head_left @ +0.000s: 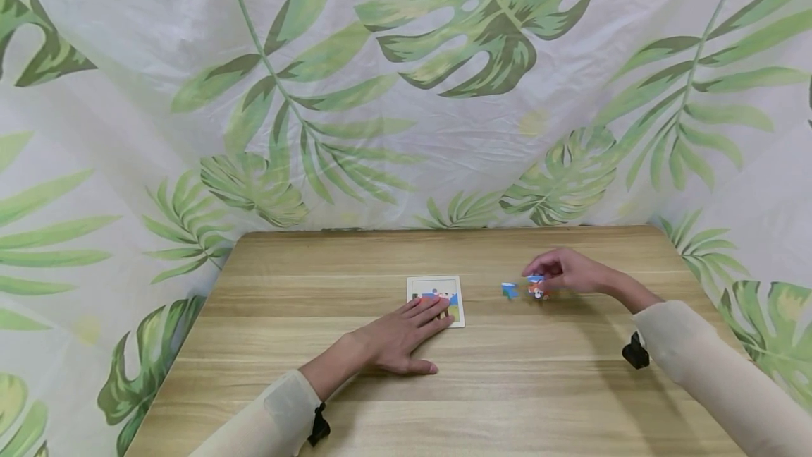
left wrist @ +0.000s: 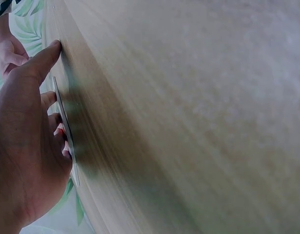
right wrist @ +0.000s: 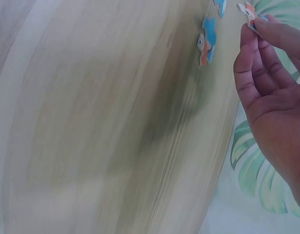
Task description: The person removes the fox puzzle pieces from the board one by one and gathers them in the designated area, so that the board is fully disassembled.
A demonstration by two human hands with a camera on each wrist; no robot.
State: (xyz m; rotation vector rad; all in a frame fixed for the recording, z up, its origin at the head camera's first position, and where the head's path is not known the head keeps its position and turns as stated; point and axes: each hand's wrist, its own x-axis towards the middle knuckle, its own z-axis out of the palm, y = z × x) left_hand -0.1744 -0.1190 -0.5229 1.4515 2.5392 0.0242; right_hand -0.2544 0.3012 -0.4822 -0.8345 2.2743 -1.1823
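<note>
A small white-bordered picture puzzle (head_left: 459, 309) lies on the wooden table, with coloured pieces inside its frame. My left hand (head_left: 401, 338) rests over its lower left part, the straight fingers covering some of the picture and the thumb spread to the side. To the right, my right hand (head_left: 571, 273) pinches a jigsaw piece (right wrist: 250, 11) between thumb and fingertips, just above the table. Beneath that hand lie loose orange, white and blue jigsaw pieces (right wrist: 208, 40). Another blue and green piece (head_left: 509, 290) lies between the puzzle and the right hand.
The wooden table (head_left: 266, 302) has rounded far corners. Behind it hangs a pale cloth (head_left: 457, 161) printed with green leaves. Dark wrist cameras (head_left: 636, 352) are worn at both light-coloured sleeves.
</note>
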